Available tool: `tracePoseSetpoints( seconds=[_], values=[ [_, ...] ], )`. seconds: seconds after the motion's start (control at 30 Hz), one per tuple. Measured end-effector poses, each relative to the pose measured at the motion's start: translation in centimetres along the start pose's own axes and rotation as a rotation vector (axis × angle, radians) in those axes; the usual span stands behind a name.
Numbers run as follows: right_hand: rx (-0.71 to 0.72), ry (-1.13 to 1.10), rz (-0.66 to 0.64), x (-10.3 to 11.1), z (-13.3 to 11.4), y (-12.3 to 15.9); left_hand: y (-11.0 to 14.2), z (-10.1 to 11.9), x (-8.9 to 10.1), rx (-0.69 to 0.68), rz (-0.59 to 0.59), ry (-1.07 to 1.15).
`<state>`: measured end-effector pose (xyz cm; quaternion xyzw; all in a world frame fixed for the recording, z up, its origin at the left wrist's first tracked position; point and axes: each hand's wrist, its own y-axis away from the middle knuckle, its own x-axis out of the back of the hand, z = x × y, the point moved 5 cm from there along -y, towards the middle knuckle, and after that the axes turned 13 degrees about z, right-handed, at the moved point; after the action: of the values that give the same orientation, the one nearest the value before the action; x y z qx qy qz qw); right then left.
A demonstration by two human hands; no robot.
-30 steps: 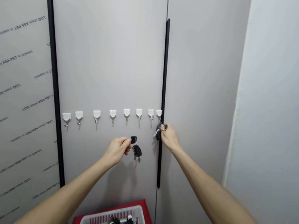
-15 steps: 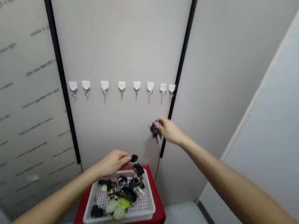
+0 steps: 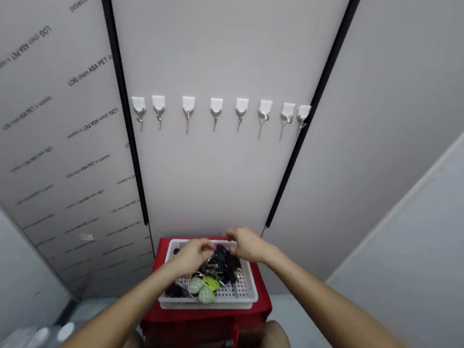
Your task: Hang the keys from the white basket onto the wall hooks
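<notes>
A white plastic basket (image 3: 250,294) holds a heap of black keys (image 3: 226,262), along with round pale green striped pieces (image 3: 206,294) and a bright yellow-green piece (image 3: 211,282). Over the basket's left half is my left hand (image 3: 192,256), its thumb and fingers curled together at the edge of the keys. What they pinch, if anything, cannot be made out. My right hand (image 3: 248,245) is at the basket's back right, above the keys, fingers apart and nothing seen hanging from them.
A row of several white hooks (image 3: 216,105) runs across the pale wall panel, between two black strips (image 3: 318,99). The basket stands on a red cloth-covered box (image 3: 260,307) against the wall. Clear bottles with white caps (image 3: 65,332) are at the lower left.
My right hand has come down from the wall to the basket, and the bunch of keys it held is now out of its fingers. The key dangling from my left hand no longer shows separately.
</notes>
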<state>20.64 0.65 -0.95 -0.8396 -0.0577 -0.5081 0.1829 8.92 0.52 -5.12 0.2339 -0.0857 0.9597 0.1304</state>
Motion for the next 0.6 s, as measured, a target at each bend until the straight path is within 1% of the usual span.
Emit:
tracePoseSetpoints(
  seconds=[0.07, 0.1, 0.13, 0.17, 0.2, 0.27, 0.33, 0.4, 0.5, 0.6],
  values=[
    [-0.019, -0.281, 0.136, 1.4, -1.8, -0.8, -0.7, 1.3, 1.5, 0.067, 0.095, 0.212],
    [-0.059, -0.459, 0.191, 1.9, -2.6, -1.1, -1.0, 2.2, 2.2, 0.100, 0.122, 0.331],
    [-0.111, -0.651, 0.214, 2.3, -3.3, -1.5, -1.2, 3.2, 2.8, 0.123, 0.117, 0.452],
    [-0.162, -0.843, 0.203, 2.5, -4.0, -1.8, -1.3, 4.3, 3.2, 0.131, 0.080, 0.569],
    [-0.203, -1.021, 0.167, 2.6, -4.7, -2.1, -1.3, 5.4, 3.4, 0.126, 0.018, 0.673],
    [-0.249, -1.285, 0.055, 2.6, -5.9, -2.6, -1.1, 7.4, 3.7, 0.107, -0.130, 0.822],
    [-0.257, -1.419, -0.044, 2.5, -6.6, -2.8, -0.8, 8.4, 3.7, 0.116, -0.236, 0.886],
    [-0.266, -1.476, -0.092, 2.4, -6.8, -2.9, -0.7, 8.5, 3.7, 0.135, -0.289, 0.897],
    [-0.285, -1.501, -0.125, 2.1, -6.6, -2.7, -0.8, 8.3, 3.6, 0.144, -0.347, 0.881],
    [-0.292, -1.513, -0.125, 2.1, -6.5, -2.5, -0.9, 8.2, 3.6, 0.149, -0.390, 0.870]
  ],
)
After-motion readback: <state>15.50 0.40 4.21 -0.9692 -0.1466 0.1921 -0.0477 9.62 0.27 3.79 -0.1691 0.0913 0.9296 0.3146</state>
